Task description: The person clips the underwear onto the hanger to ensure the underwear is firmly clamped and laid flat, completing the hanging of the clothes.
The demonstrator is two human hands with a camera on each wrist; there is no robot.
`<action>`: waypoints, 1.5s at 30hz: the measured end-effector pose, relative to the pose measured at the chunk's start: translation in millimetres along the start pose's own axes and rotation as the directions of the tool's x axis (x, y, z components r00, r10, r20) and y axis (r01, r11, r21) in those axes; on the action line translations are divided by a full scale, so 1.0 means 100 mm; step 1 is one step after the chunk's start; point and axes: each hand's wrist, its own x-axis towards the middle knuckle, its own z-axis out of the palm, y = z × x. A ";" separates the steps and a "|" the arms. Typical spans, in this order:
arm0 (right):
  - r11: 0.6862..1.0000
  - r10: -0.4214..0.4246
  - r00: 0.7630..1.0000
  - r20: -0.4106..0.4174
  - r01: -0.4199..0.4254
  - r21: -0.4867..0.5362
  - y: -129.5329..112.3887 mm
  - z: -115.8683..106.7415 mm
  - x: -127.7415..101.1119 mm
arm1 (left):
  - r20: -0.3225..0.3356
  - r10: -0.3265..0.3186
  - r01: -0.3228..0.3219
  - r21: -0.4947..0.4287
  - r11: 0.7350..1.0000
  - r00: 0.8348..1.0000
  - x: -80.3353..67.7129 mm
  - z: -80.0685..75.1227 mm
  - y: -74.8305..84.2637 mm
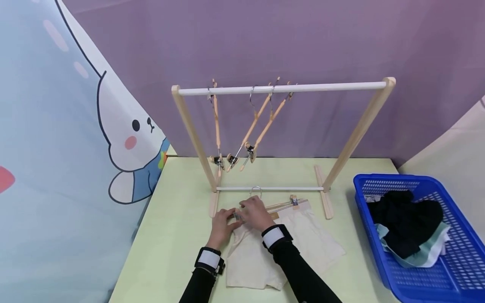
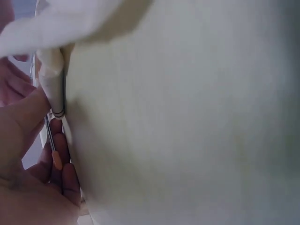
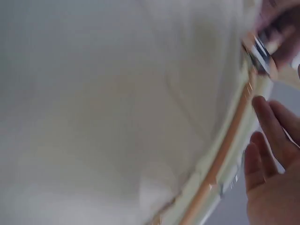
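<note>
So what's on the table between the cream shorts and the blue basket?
Nothing: in the head view, only bare green table lies between the cream shorts and the blue basket.

No readable text anywhere (none legible).

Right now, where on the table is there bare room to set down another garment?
Bare: the green table left of the left hand, and the strip between the cream shorts and blue basket. Crowded: around both hands, the right hand, the hanger and rack base.
</note>
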 end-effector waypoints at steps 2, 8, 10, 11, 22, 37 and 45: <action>0.999 -0.005 1.000 0.026 0.006 -0.046 -0.03 0.09 0.01 | -0.003 -0.004 0.004 -0.007 1.000 1.000 -0.01 0.00 0.01; 0.998 0.026 1.000 0.018 -0.025 -0.059 -0.08 0.18 0.02 | -0.039 0.006 -0.005 0.027 1.000 0.999 -0.04 0.01 0.01; 0.998 0.044 0.999 0.016 -0.044 -0.040 -0.10 0.18 0.03 | -0.044 0.000 0.001 0.028 1.000 0.999 -0.05 0.00 0.02; 0.998 0.054 0.998 0.021 -0.053 -0.036 -0.10 0.18 0.04 | -0.047 0.009 -0.008 0.029 1.000 0.999 -0.05 0.00 0.02; 0.977 0.137 0.951 0.278 -0.177 0.122 -0.03 0.05 0.20 | -0.072 -0.084 0.082 -0.028 0.996 0.994 -0.12 0.02 0.13; 0.946 0.009 0.891 0.455 -0.154 0.284 0.16 -0.04 0.37 | -0.179 -0.434 0.398 -0.206 0.894 0.883 -0.35 0.07 0.46; 0.940 0.015 0.904 0.427 -0.159 0.303 0.21 -0.04 0.37 | -0.116 -0.480 0.412 -0.363 0.835 0.870 -0.32 0.09 0.47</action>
